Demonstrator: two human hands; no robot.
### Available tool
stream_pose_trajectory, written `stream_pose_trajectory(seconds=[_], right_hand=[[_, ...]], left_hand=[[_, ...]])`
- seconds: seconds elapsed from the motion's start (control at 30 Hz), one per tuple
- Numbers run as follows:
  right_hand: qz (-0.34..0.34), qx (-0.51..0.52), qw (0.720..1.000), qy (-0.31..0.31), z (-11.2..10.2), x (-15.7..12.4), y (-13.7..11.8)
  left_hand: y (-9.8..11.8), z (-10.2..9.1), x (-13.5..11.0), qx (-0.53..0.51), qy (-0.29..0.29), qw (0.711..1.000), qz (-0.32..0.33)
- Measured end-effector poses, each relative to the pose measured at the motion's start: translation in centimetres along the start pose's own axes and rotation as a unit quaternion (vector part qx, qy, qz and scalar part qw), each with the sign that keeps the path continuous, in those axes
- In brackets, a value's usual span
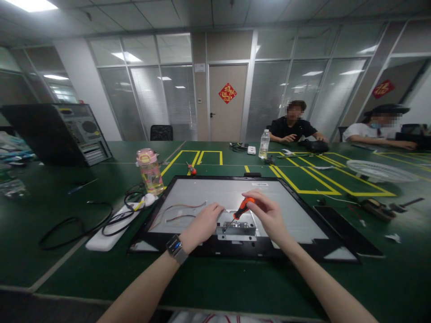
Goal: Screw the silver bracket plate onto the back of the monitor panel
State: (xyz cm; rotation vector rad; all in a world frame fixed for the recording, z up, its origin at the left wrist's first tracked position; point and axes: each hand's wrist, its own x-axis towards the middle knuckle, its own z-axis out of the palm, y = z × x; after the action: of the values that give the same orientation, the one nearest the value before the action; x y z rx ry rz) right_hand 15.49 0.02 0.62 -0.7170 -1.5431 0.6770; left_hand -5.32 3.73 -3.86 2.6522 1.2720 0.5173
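The fingers of our right hand (269,217) grip an orange-and-black screwdriver (243,208) at a metal bracket (248,230), our left hand (204,224) at the bracket's nine o'clock, grip unclear.

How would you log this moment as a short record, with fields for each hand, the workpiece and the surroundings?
Right hand: grips an orange-and-black screwdriver, angled down
Screwdriver tip: at the metal bracket; exact contact too small to tell
Left hand: fingers beside the bracket; grip unclear
Workpiece: black-framed panel, lying flat
Surface: green table
Left side: pink-lidded bottle, white power strip, computer case
Far side: two people, seated
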Motion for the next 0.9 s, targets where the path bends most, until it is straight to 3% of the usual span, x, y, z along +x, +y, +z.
stream_pose_trajectory(seconds=[0.13, 0.33, 0.5, 0.9], right_hand=[[0.050, 0.060, 0.997, -0.025, -0.2, 0.0, 0.6], [0.041, 0.070, 0.997, -0.006, -0.3, 0.1, 1.3], [0.073, 0.093, 0.992, -0.037, -0.2, 0.1, 0.7], [0.067, 0.095, 0.992, -0.053, 0.0, 0.0, 0.5]], left_hand=[[0.1, -0.1, 0.0, -0.001, -0.001, 1.000, -0.003], [0.0, -0.1, 0.1, -0.001, -0.007, 1.000, -0.009], [0.0, 0.0, 0.2, -0.001, -0.011, 1.000, -0.015], [0.0, 0.0, 0.2, -0.006, -0.013, 1.000, -0.018]])
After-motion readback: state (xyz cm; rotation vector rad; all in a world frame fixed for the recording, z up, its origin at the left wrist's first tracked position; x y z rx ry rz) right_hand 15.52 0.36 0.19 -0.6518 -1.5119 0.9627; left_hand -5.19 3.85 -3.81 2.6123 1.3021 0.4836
